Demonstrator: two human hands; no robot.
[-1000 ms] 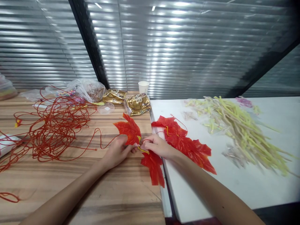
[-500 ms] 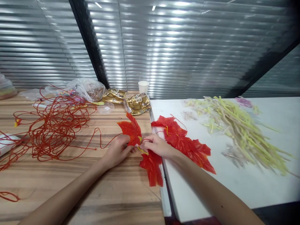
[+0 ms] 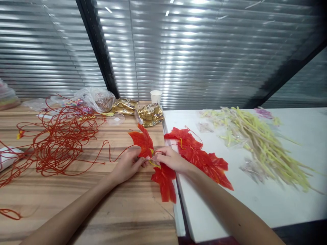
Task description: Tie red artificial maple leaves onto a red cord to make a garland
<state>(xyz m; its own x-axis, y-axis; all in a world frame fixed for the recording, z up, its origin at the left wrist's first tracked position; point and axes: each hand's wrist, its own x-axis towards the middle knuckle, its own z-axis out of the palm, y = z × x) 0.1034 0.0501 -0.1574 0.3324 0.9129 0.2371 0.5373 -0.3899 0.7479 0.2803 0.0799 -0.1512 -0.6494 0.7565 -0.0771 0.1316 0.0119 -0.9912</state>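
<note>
My left hand is closed in a pinch at a red artificial maple leaf with a yellow stem. Into this hand runs a thin red cord from the left. Close beside it, my right hand pinches the cord too, with a small loop of it above the fingers. Under the right hand hangs a second red maple leaf, its yellow stem showing between the hands. The fingertips hide the exact point where cord and stems meet. More red maple leaves lie to the right, partly behind my right wrist.
A tangle of red cord covers the left of the wooden table. Gold packets, a paper cup and plastic bags stand behind. On the white table lies a bundle of yellow-green fuzzy stems.
Both hands keep their pinch at the leaf stems, with only slight finger movement. The view has shifted a little.
</note>
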